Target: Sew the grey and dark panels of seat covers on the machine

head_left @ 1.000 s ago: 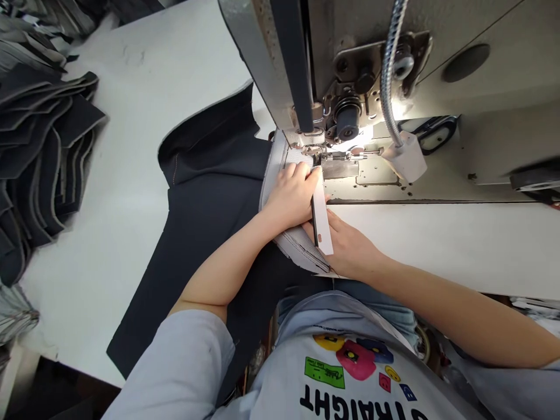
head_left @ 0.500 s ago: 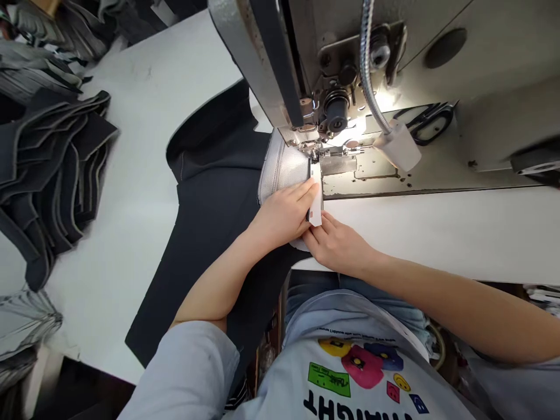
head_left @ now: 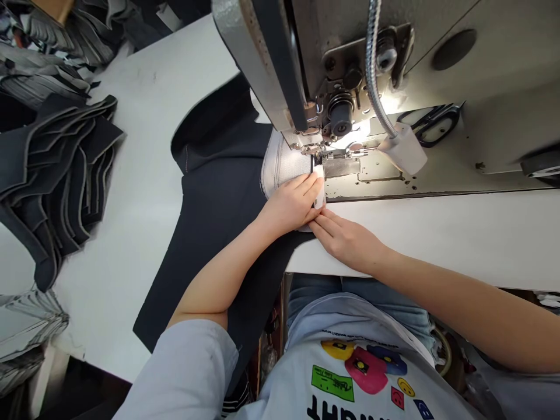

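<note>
My left hand [head_left: 289,204] lies flat with fingers stretched out over light grey mesh fabric [head_left: 282,160], its fingertips close below the sewing machine's presser foot [head_left: 315,156]. Beside those fingertips a narrow white strip [head_left: 319,195] runs along the fabric's right edge up to the foot. My right hand [head_left: 345,236] is closed, fingertips pinching the fabric's edge at the strip's lower end, touching my left thumb. Dark navy fabric [head_left: 219,192] spreads out to the left, under my left forearm. The needle's tip is hard to make out.
The machine head [head_left: 258,64] stands over the work, with a lamp on a flexible neck [head_left: 405,149]. Black scissors [head_left: 437,125] lie behind it on the machine bed. Stacked dark fabric pieces [head_left: 61,175] and pale grey pieces [head_left: 30,332] are on the white table [head_left: 144,116] at left.
The fabric and white strip have moved up toward the presser foot, so less of the strip shows. Both hands have moved slightly up with them. The whole view has shifted a little.
</note>
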### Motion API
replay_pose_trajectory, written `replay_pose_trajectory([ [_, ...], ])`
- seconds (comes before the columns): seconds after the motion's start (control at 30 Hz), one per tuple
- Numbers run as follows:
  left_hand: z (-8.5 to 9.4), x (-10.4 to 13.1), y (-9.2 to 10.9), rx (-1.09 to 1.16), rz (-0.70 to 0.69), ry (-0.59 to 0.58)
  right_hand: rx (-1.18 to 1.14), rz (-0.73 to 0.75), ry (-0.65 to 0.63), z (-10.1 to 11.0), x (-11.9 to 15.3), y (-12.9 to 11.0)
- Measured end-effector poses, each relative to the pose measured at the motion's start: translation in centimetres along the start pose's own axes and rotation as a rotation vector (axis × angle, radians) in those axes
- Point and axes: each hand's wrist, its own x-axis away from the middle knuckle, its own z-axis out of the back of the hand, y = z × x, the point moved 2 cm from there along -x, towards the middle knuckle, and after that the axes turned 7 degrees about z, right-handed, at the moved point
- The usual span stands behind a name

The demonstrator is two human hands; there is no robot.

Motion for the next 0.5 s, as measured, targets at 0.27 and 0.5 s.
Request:
replay_pose_trajectory([
  [0.27,-0.5,-0.5,-0.7,-0.021,-0.029,0.133,0.006,-0.093,-0.026,-0.3,-0.5,1.2],
  [0.5,0.5,1.2,0.0,-0.114,-0.061,0.426,0.082,-0.126,0.0,-0.6,-1.2,1.6],
])
